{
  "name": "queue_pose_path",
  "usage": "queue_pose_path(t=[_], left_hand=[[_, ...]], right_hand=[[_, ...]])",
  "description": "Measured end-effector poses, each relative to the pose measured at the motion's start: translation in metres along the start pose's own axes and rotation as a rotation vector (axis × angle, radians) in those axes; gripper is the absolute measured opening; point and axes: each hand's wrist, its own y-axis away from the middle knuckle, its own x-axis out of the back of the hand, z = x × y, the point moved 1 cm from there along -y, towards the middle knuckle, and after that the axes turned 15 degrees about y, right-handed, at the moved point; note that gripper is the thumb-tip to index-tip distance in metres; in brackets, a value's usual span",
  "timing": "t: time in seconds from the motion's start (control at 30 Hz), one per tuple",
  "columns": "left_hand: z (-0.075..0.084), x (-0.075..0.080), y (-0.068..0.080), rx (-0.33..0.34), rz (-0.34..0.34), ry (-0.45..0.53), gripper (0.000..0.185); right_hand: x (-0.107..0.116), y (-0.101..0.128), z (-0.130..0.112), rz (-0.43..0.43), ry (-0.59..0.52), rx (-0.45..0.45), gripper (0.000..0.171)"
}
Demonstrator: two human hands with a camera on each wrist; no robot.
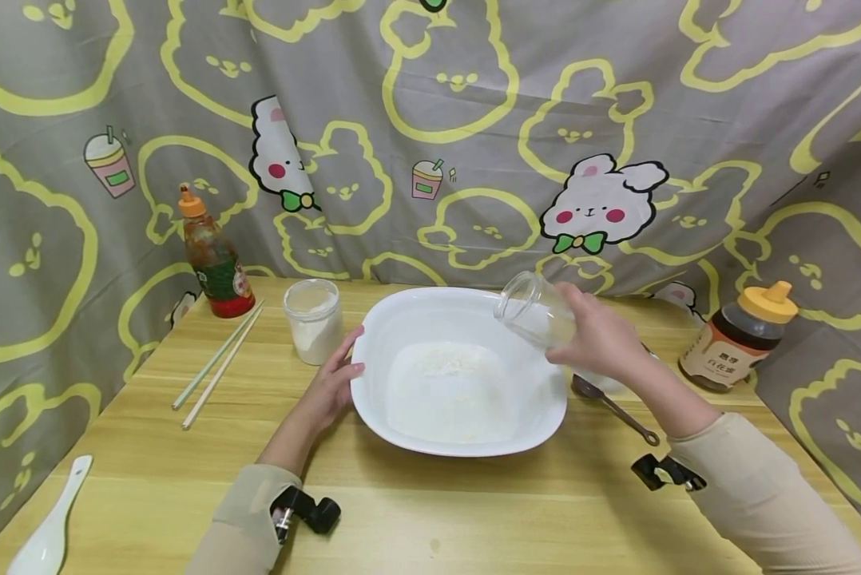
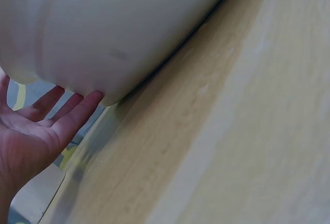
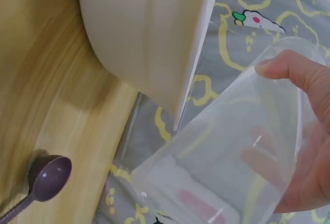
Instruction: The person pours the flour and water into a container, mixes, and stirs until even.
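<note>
A large white bowl [image 1: 373, 403] sits mid-table with white powder [image 1: 450, 382] in its bottom. My right hand [image 1: 597, 335] grips a clear glass jar [image 1: 533, 307], tilted with its mouth over the bowl's far right rim; the jar [image 3: 227, 167] looks see-through in the right wrist view. My left hand [image 1: 333, 382] rests with straight fingers against the bowl's left side, and its fingers [image 2: 77, 111] touch the bowl's outer wall [image 2: 124, 22] in the left wrist view.
A jar of white powder [image 1: 314, 321] stands left of the bowl, a red sauce bottle [image 1: 212, 257] behind it. Chopsticks [image 1: 218, 366] and a white spoon [image 1: 48, 531] lie at left. A metal spoon [image 1: 613, 407] and honey bottle [image 1: 736, 337] are at right.
</note>
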Motion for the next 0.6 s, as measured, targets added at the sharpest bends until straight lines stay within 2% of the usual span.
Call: queue_pose_path(t=[0.17, 0.33, 0.6], left_hand=[[0.000, 0.001, -0.001, 0.006, 0.000, 0.010, 0.064], [0.000, 0.001, -0.001, 0.013, 0.005, 0.006, 0.065], [0.000, 0.001, 0.000, 0.011, 0.001, 0.005, 0.064]], right_hand=[[-0.002, -0.002, 0.009, 0.007, -0.154, -0.023, 0.093], [-0.007, -0.003, 0.021, 0.071, -0.283, -0.073, 0.089], [-0.016, -0.007, 0.041, 0.206, -0.447, -0.235, 0.085]])
